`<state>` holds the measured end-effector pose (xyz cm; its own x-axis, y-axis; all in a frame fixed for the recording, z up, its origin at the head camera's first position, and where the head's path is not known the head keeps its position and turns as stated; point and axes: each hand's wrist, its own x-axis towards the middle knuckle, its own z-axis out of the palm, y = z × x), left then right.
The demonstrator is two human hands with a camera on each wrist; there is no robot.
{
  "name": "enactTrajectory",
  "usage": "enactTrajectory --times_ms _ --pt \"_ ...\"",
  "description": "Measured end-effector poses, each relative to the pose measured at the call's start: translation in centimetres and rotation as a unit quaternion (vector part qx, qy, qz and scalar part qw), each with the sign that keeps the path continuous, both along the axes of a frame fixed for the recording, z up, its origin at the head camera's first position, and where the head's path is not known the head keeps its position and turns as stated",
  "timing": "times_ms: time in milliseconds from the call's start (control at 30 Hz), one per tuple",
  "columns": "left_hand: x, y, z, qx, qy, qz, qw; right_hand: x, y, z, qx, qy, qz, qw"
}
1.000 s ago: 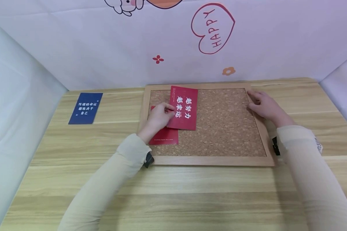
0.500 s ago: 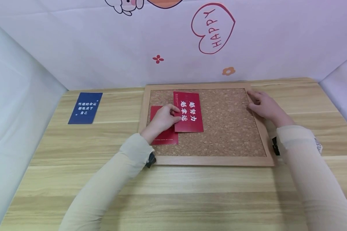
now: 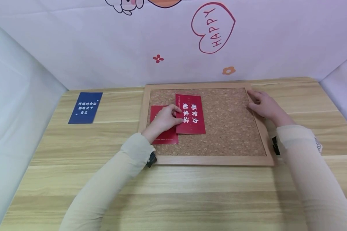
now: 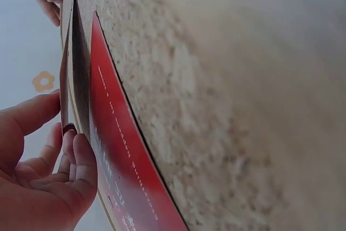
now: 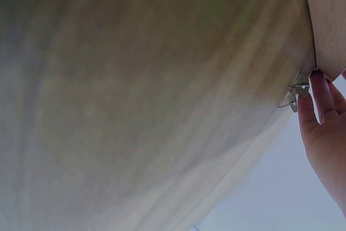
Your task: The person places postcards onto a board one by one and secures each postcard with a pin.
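My left hand (image 3: pixel 163 120) pinches the left edge of the upper red card (image 3: pixel 191 114) between thumb and fingers (image 4: pixel 81 160). This card lies on the cork board (image 3: pixel 228 128), and its left part overlaps a second red card (image 3: pixel 162 136) that is under my hand, also on the cork. My right hand (image 3: pixel 264 106) rests on the right frame of the board, well apart from the cards, with fingers bent. In the right wrist view I see two thumbtacks (image 5: pixel 294 93) just at my fingertips (image 5: pixel 319 96), but I cannot tell whether I hold them. A blue card (image 3: pixel 85 107) lies on the table (image 3: pixel 173 192), far to the left of my left hand.
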<state>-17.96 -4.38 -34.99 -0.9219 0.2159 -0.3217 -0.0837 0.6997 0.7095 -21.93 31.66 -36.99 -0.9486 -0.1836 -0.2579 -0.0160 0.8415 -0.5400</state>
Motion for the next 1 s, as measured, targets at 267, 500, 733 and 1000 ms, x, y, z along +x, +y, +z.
enactTrajectory --times_ms 267,500,733,1000 --pt "0.04 0.09 0.14 -0.007 -0.005 -0.003 1.0000 0.02 0.03 0.03 0.001 -0.005 -0.001 1.000" --pt "-0.04 -0.05 0.00 -0.009 -0.009 -0.011 0.9999 0.00 -0.05 0.05 0.005 -0.004 -0.003 1.000" --pt "-0.07 0.00 -0.17 -0.013 -0.009 -0.026 0.9995 0.05 -0.11 0.09 0.005 -0.011 -0.006 1.000" --pt "-0.10 0.11 -0.23 -0.011 -0.017 -0.037 0.9991 0.08 -0.15 0.15 0.007 -0.009 -0.005 1.000"
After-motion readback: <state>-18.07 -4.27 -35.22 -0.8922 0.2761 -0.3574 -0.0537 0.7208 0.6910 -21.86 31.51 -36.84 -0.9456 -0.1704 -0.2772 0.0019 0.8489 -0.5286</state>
